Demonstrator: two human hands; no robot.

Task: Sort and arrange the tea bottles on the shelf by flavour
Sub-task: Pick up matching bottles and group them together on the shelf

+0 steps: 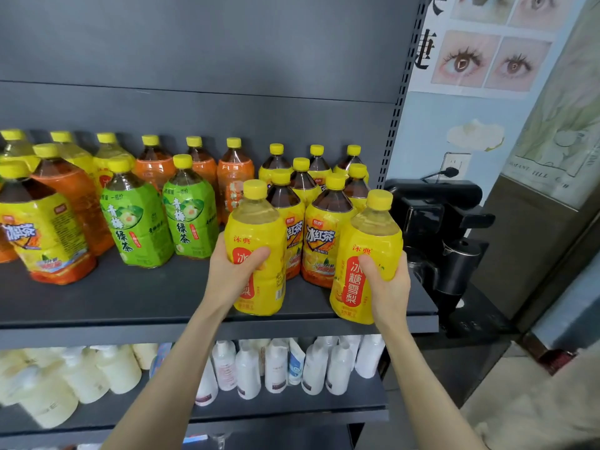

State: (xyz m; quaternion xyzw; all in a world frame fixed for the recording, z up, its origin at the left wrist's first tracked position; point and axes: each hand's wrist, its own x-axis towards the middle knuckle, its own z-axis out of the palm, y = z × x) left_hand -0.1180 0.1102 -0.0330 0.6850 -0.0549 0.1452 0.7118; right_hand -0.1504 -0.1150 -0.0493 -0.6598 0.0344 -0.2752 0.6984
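My left hand [232,271] grips a pale yellow pear-tea bottle [256,228] at the front of the dark shelf [146,303]. My right hand [386,284] holds a second pale yellow pear-tea bottle [370,241] at the shelf's right front corner, tilted slightly. Behind them stand several dark iced black tea bottles [324,232] with yellow labels. Two green-label green tea bottles [136,222] [190,216] stand left of centre. Orange-label bottles [235,177] line the back, and one more [78,196] stands further forward on the left, beside another yellow iced black tea bottle [39,228] at the far left front.
A lower shelf [292,404] holds several white and cream bottles. To the right of the shelf stands a black machine [444,222] on a counter, close to the right-hand bottle. The perforated shelf upright [399,102] marks the right end.
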